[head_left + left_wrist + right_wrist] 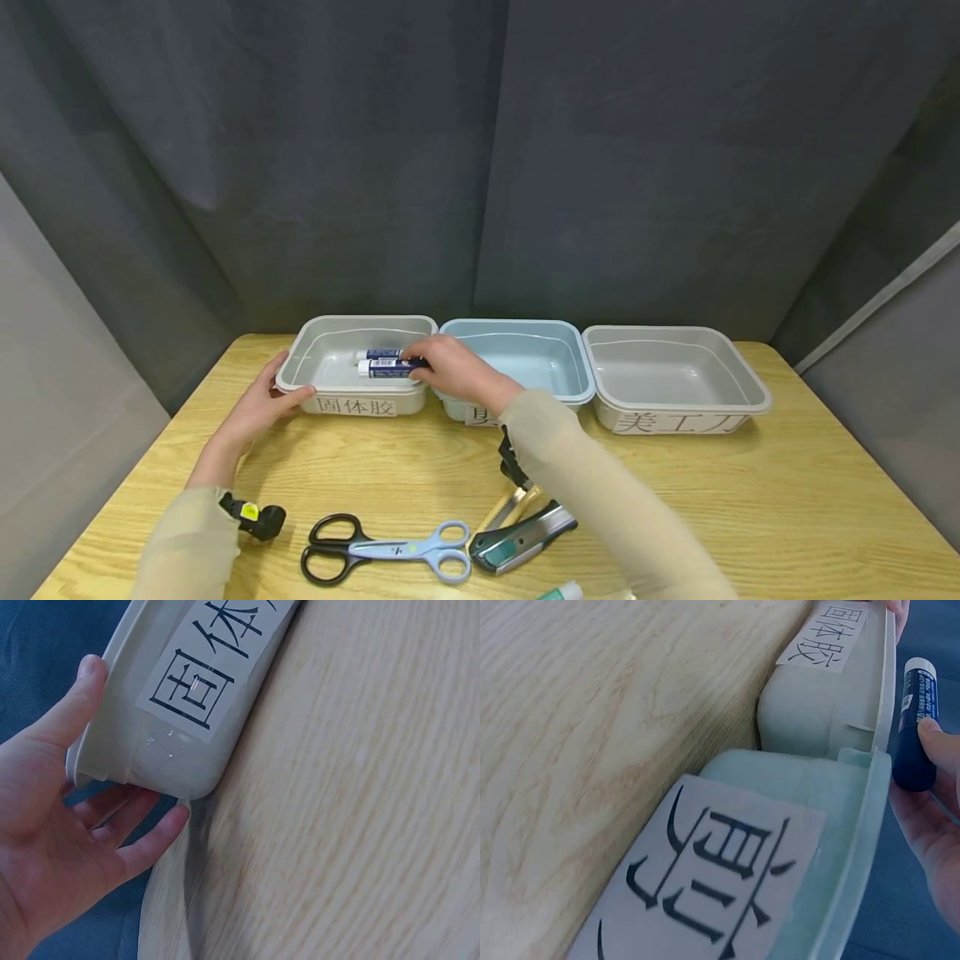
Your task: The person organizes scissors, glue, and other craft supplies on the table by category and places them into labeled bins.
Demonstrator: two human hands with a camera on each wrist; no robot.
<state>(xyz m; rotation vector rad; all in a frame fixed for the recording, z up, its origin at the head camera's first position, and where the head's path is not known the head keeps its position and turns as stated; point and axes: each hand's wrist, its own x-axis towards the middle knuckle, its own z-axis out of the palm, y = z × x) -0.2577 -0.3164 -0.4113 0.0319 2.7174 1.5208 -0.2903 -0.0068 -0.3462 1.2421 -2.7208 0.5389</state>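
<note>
My right hand (453, 367) pinches a dark blue glue stick (919, 697) with a white end, holding it over the left bin (322, 379). Just behind it in the head view, a second blue glue stick (378, 354) shows within the bin's outline, partly covered by the hand. My left hand (262, 404) holds that off-white bin by its front left corner. In the left wrist view the left thumb (86, 679) lies on the rim, while the fingers reach round the end below it. A paper label (202, 682) is stuck on the bin's front.
A light blue bin (585, 367) and a grey bin (750, 387) continue the row. Nearer lie black-handled scissors (330, 550), blue-handled scissors (442, 550), a dark green utility knife (517, 542), a yellow cutter (495, 510) and a green-and-white tube (566, 592). A dark curtain (480, 167) hangs behind.
</note>
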